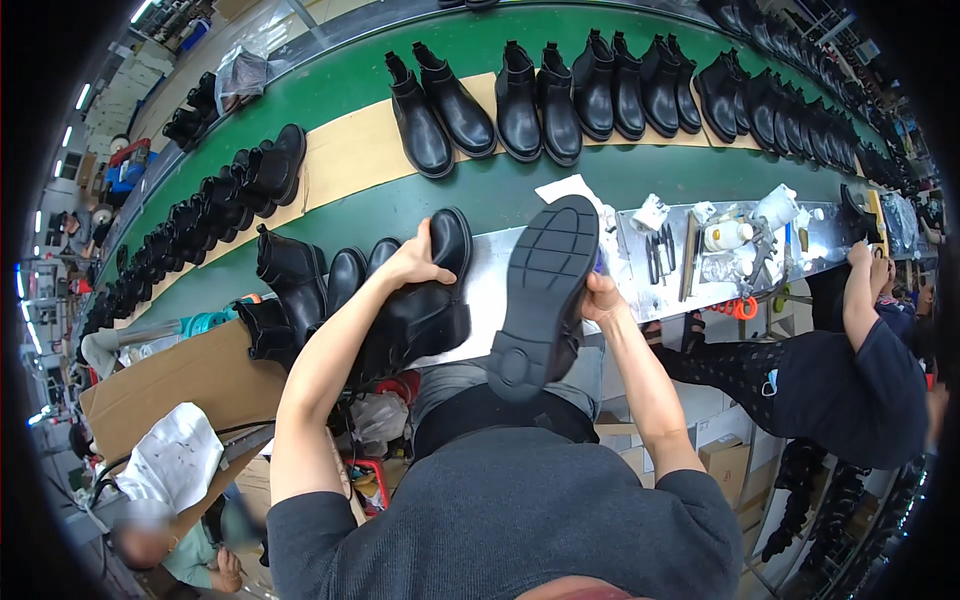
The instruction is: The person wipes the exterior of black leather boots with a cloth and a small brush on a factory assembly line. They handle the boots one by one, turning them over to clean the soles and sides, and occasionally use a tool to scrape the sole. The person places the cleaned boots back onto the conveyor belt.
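My right hand (pixel 603 298) grips a black ankle boot (pixel 548 285) by its side, tilted up so that the dark ridged sole and round-marked heel face me. To its left, my left hand (pixel 414 262) is closed over the front part of another black ankle boot (pixel 453 240), fingers and thumb on the upper behind the toe. That boot's shaft points toward me, over the near edge of the metal worktop (pixel 488 275). Several more black boots (pixel 300 280) stand close together just left of my left forearm.
Pairs of black boots (pixel 518 100) line a green conveyor (pixel 350 110) on brown card. Bottles (pixel 725 236), hand tools (pixel 660 255) and an orange ring-shaped item (pixel 737 308) lie to the right. A cardboard sheet (pixel 185 375) leans at left. Another person (pixel 840 385) works at right.
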`<state>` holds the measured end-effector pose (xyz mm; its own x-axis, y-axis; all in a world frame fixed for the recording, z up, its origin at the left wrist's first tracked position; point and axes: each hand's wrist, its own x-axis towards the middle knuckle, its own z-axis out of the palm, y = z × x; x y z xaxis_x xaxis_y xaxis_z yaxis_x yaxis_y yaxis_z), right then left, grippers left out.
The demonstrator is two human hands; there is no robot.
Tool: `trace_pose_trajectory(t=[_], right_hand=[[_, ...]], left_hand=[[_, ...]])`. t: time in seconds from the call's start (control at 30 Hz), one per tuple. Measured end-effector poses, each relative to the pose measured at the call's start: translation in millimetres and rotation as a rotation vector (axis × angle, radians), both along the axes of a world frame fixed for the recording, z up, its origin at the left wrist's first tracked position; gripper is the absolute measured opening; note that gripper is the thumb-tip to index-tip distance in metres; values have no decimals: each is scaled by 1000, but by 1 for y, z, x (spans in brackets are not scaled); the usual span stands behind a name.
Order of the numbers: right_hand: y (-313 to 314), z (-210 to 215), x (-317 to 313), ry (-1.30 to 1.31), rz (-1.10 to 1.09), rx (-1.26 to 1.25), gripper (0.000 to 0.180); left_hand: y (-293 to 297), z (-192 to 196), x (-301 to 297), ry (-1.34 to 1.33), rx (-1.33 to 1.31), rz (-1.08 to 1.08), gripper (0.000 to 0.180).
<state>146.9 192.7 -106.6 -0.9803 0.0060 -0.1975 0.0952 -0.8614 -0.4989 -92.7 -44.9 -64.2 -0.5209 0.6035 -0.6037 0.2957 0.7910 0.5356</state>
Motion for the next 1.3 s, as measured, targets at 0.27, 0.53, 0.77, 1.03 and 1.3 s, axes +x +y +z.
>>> trace_pose_trajectory(t=[0.27,0.53,0.77,1.03,1.3], right_hand=[[-24,23,25,-226,147,10,54],[-15,61,20,-265,449,345,62],[-47,121,12,-316,515,721,54],[-44,122,4,-340,427,978,75],[-42,83,9,-230,118,1067,66]], left_hand=[[-79,36,81,-1154,756,453,81],[-69,43,114,-1251,698,704,72],[-43,78,127,-982,528,738,97],[-36,80,122,-835,401,750,89],[-31,95,115,-782,577,664,85]])
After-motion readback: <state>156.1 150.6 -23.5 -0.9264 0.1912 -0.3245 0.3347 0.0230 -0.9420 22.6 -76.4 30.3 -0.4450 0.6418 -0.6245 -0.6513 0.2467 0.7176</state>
